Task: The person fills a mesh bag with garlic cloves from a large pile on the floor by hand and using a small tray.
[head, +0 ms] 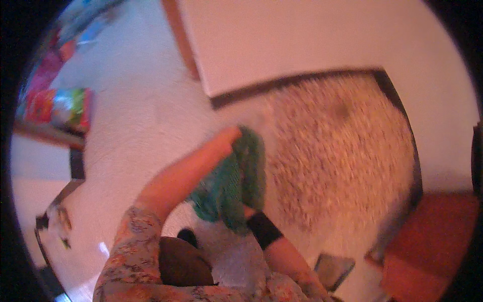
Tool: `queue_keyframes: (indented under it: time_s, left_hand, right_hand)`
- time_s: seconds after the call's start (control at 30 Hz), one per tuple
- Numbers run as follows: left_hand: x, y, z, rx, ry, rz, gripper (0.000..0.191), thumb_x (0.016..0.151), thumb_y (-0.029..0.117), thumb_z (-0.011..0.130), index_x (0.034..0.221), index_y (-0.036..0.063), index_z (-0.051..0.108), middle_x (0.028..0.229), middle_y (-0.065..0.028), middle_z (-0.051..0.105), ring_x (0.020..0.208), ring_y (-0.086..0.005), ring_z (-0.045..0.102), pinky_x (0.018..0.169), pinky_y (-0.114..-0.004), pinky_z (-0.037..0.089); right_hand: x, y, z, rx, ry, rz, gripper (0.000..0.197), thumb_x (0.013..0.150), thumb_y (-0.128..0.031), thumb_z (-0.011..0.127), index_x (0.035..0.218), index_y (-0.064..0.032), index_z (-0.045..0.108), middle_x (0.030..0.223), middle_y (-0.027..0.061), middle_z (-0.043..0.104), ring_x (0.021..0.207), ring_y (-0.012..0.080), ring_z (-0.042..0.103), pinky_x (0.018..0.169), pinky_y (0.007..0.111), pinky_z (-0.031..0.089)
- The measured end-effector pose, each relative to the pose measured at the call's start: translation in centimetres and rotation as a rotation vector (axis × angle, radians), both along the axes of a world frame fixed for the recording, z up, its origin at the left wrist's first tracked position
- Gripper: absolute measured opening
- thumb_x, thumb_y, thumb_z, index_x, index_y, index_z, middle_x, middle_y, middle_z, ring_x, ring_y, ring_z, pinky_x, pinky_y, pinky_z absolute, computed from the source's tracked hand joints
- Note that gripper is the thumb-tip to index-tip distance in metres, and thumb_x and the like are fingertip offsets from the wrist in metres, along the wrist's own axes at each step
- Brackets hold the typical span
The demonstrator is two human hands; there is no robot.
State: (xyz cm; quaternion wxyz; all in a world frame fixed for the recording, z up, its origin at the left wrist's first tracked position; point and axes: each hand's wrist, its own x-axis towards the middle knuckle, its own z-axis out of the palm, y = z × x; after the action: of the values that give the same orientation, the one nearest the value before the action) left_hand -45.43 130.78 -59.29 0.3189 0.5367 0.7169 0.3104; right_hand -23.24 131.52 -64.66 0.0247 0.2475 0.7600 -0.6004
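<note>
A green textured cloth (226,185) hangs in loose folds in front of my body, with motion blur softening its edges. The fingers of my left hand (231,136) are closed on its upper edge. Lower down, my right hand (248,212) reaches to the cloth's near side, and folds cover most of its fingers, so its grip is hidden. A black band (265,229) circles the right wrist. Below the cloth, grey fabric (237,256) shows over my lap or legs, beside a dark brown rounded object (185,261) that I cannot identify.
A mottled brown rug or carpet area (339,158) spreads to the right, bounded by dark baseboard (298,79) under pale walls. Red furniture (430,241) stands at lower right near a small dark-edged flat object (334,270). Colourful packages (58,107) sit on a ledge at left.
</note>
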Motion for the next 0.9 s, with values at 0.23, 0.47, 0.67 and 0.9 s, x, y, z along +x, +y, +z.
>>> queue_keyframes:
  time_s: [0.23, 0.47, 0.67, 0.9]
  left_hand:
    - [2.6, 10.4, -1.3, -0.256, -0.998, 0.504, 0.026, 0.064, 0.000, 0.047, 0.088, -0.0004, 0.056, 0.077, -0.0148, 0.056, 0.075, -0.0305, 0.055, 0.068, -0.036, 0.044]
    - [2.6, 6.0, -3.9, -0.173, -0.040, 0.221, 0.049, 0.062, -0.001, 0.048, 0.110, 0.0035, 0.047, 0.083, -0.0199, 0.054, 0.083, -0.0341, 0.054, 0.076, -0.039, 0.042]
    - [11.9, 6.6, 2.9, 0.376, 0.181, -0.569, 0.037, 0.063, 0.002, 0.050, 0.099, 0.0067, 0.055, 0.096, -0.0157, 0.056, 0.096, -0.0373, 0.049, 0.085, -0.041, 0.038]
    - [8.1, 6.1, -4.5, -0.241, 0.339, -0.396, 0.021, 0.067, 0.005, 0.048, 0.085, 0.0074, 0.059, 0.084, -0.0138, 0.060, 0.080, -0.0314, 0.057, 0.069, -0.039, 0.045]
  right_hand:
    - [1.1, 0.1, -3.2, -0.664, 0.072, -0.271, 0.030, 0.087, -0.012, 0.041, 0.114, 0.0008, 0.041, 0.099, 0.0147, 0.055, 0.089, 0.0210, 0.053, 0.077, 0.032, 0.043]
    - [0.3, 1.7, -0.2, -0.225, -0.029, -0.342, 0.036, 0.090, -0.019, 0.038, 0.119, 0.0007, 0.036, 0.102, 0.0115, 0.055, 0.094, 0.0203, 0.051, 0.080, 0.031, 0.042]
    - [1.7, 6.6, -5.6, -0.140, 0.316, -0.619, 0.025, 0.081, -0.014, 0.053, 0.099, 0.0029, 0.050, 0.099, 0.0127, 0.054, 0.087, 0.0208, 0.054, 0.077, 0.034, 0.044]
    - [6.2, 8.2, 0.5, -0.302, 0.144, -0.681, 0.022, 0.082, -0.014, 0.052, 0.099, -0.0008, 0.052, 0.088, 0.0071, 0.059, 0.075, 0.0156, 0.058, 0.065, 0.026, 0.047]
